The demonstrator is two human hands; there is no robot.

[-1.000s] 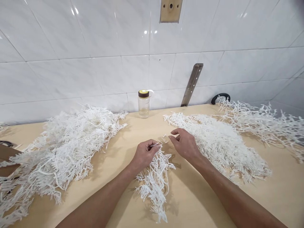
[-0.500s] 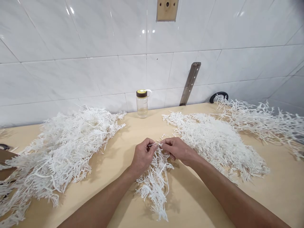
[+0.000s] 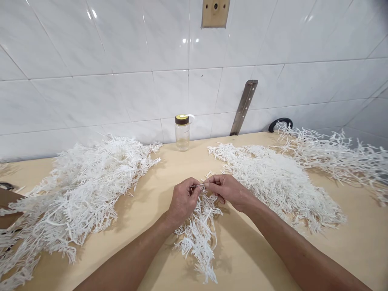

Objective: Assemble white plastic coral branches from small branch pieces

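Fine white plastic branches [image 3: 198,242] hang down from between my two hands over the table. My left hand [image 3: 184,198] is closed, thumb and forefinger pinching the thin stems at the top of this bunch. Facing it, my right hand [image 3: 227,190] pinches the stem ends with thumb and fingertips. The fingertips of both hands nearly meet. What exactly sits between the right fingertips is too small to make out beyond thin white stem. A large pile of white branches [image 3: 97,182] lies to the left, and another white pile [image 3: 273,182] lies right of my right hand.
A clear bottle [image 3: 182,135] with a dark and yellow lid stands at the back of the wooden table [image 3: 145,218]. Behind it a metal bracket [image 3: 244,107] leans against the tiled wall. Looser white branches [image 3: 336,155] and a black ring-shaped object [image 3: 280,123] are at the far right.
The view has shifted very slightly. Both hands stay at the same spot, their fingertips moving a little on the stems.
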